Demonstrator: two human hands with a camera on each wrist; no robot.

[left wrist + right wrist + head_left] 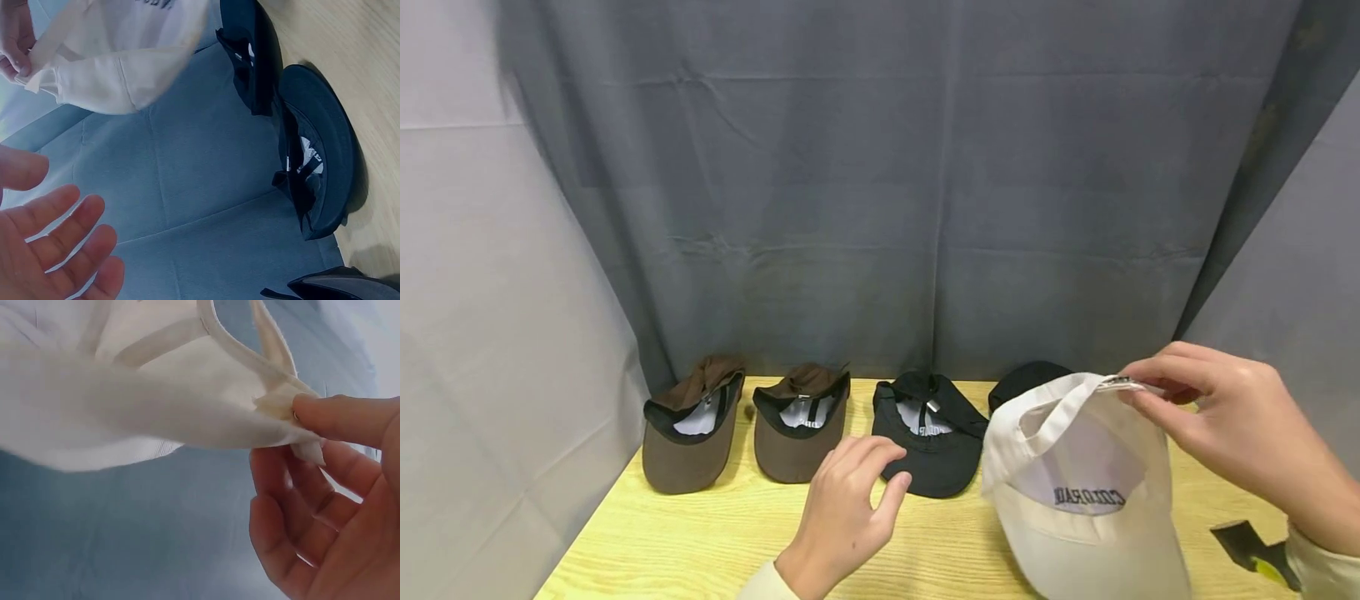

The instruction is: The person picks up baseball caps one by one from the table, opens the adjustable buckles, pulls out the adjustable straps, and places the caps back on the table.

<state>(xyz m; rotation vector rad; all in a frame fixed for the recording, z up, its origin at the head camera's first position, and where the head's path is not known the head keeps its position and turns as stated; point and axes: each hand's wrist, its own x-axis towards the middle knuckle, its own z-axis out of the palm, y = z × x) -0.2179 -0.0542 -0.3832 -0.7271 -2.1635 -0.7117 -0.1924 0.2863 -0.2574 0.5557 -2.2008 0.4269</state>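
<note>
My right hand (1232,417) pinches the back strap of a cream baseball cap (1097,550) between thumb and fingers. The cap hangs tilted with its brim down and its inside facing me; dark lettering shows through, reversed. In the right wrist view the thumb presses the strap end (278,403) from above. My left hand (850,508) hovers over the table with fingers loosely bent and nothing in it. Just beyond it lies a black cap (936,467), brim toward me. In the left wrist view the left fingers (69,237) are spread apart from the cream cap (100,81).
Two brown caps (688,462) (797,458) lie at the left in a row along the back of the wooden table (700,550). Another black cap (1026,383) is partly hidden behind the cream one. A grey curtain (850,208) hangs behind. A dark strap-like item (1240,546) sits near the right wrist.
</note>
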